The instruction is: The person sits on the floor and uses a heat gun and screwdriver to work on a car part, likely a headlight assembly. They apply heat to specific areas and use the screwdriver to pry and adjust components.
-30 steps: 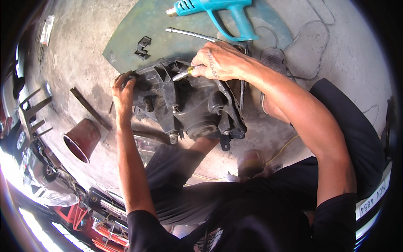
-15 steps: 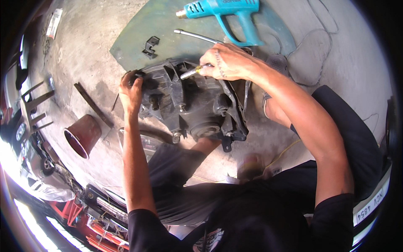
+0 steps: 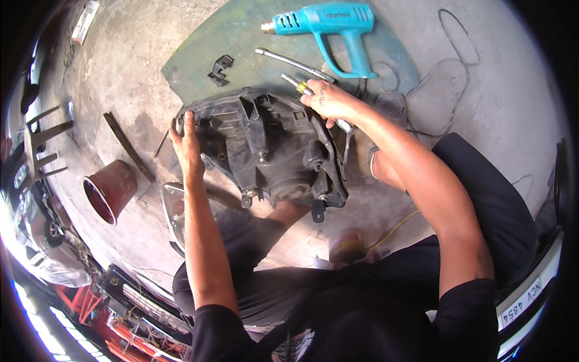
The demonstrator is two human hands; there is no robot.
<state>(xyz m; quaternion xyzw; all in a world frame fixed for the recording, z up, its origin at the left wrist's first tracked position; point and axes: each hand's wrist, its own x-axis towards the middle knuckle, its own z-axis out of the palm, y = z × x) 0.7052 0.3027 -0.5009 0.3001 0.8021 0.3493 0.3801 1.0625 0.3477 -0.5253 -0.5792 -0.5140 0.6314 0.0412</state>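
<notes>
Both hands are on the job: the left hand [image 3: 188, 146] lies flat, fingers extended, pressed on the left edge of the black plastic headlight housing [image 3: 265, 151] resting rear-side up on the person's lap, while the right hand [image 3: 330, 101] is curled shut around a yellow-handled metal screwdriver [image 3: 298, 86] at the housing's upper right corner. It looks like the back is being unfastened or pried. Next, judging by the grip, the tip needs seating squarely while the left hand steadies the housing; a turquoise heat gun [image 3: 329, 27] lies beyond the right hand.
</notes>
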